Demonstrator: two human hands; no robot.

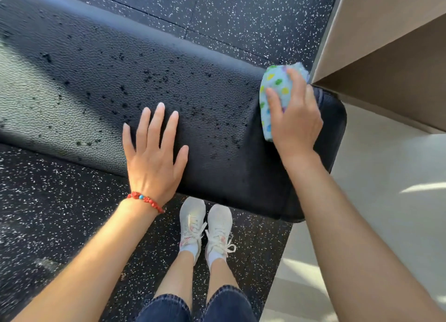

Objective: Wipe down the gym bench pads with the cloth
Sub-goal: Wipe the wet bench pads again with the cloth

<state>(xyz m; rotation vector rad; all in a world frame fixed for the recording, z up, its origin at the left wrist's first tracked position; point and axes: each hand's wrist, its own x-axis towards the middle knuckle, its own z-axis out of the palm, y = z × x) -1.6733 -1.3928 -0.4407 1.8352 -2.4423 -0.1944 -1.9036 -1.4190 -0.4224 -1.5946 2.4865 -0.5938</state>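
Observation:
A long black textured bench pad (101, 75) runs from the upper left to the right, dotted with dark wet droplets. My left hand (154, 152) lies flat on the pad near its front edge, fingers spread and straight. At the pad's right end my right hand (293, 119) presses a light blue cloth (275, 85) with coloured spots onto the surface, fingers laid over it and thumb at its left side. Part of the cloth is hidden under that hand.
Black speckled rubber flooring (241, 12) surrounds the bench. A beige box-like structure (391, 46) stands close to the pad's right end. Pale smooth floor (386, 213) lies to the right. My feet in white sneakers (205, 227) stand just below the pad's front edge.

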